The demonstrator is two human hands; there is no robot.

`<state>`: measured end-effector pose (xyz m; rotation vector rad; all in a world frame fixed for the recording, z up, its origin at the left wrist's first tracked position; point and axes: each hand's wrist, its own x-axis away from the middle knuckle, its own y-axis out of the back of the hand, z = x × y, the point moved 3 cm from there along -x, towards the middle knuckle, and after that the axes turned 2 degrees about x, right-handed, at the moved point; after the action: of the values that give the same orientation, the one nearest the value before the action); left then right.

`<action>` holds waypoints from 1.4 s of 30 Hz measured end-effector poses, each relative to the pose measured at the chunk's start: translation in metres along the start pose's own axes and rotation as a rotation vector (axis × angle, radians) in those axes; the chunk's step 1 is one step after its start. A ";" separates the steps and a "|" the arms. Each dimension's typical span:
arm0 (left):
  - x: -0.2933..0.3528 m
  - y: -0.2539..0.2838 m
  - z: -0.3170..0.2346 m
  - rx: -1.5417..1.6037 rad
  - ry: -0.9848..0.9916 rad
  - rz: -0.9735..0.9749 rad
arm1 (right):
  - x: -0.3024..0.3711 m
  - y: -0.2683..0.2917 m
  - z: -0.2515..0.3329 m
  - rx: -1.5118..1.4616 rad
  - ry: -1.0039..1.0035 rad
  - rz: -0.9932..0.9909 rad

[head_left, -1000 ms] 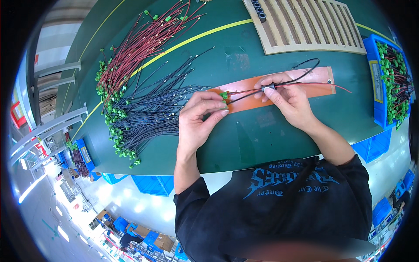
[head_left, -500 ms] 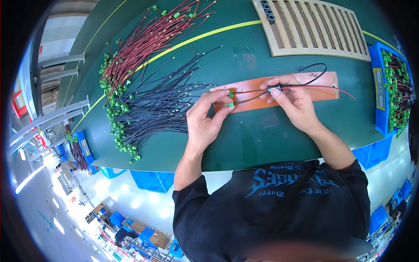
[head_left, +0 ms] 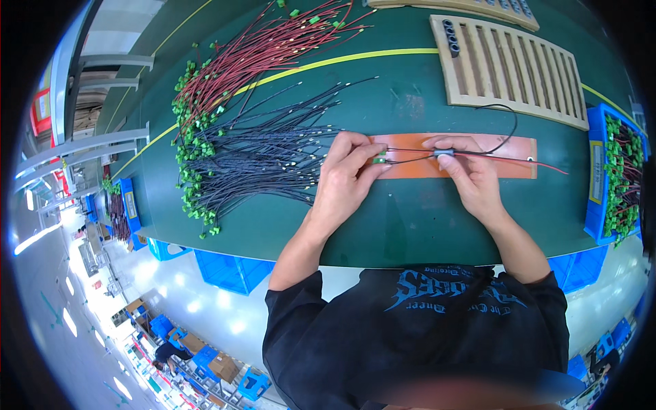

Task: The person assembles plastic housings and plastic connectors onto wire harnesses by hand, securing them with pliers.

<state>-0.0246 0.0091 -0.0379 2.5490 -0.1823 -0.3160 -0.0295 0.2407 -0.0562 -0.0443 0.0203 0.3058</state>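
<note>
the person's left hand (head_left: 343, 179) pinches a green connector (head_left: 380, 159); the right hand (head_left: 473, 181) grips a dark sleeve (head_left: 443, 154) around a red wire (head_left: 550, 166) and a black wire (head_left: 515, 124), above an orange strip (head_left: 410, 171) on the green table (head_left: 424, 229).

A dark green table (head_left: 424, 229) with a yellow line (head_left: 342, 61) across it carries a pile of red wires (head_left: 273, 61) at its far left and, just nearer and touching it, a pile of black wires (head_left: 270, 150), green plugs along the left side of both. To the right of the black pile lies a flat orange strip (head_left: 408, 141), set lengthwise. Beyond it lie a slotted wooden rack (head_left: 519, 68) and, farther back, a second wooden rack (head_left: 465, 9), partly out of view.
</note>
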 end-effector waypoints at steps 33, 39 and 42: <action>0.004 -0.062 -0.042 -0.093 -0.638 -0.224 | 0.006 0.004 0.000 0.137 -0.211 -0.053; -0.007 -0.059 -0.118 -0.928 -1.212 0.242 | 0.006 0.006 0.000 0.579 0.283 -0.094; -0.019 -0.049 -0.134 -1.329 -1.105 0.338 | 0.009 0.001 0.009 0.593 0.205 -0.066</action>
<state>-0.0053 0.1222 0.0482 0.8313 -0.5552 -1.1797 -0.0208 0.2452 -0.0476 0.5120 0.3113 0.2186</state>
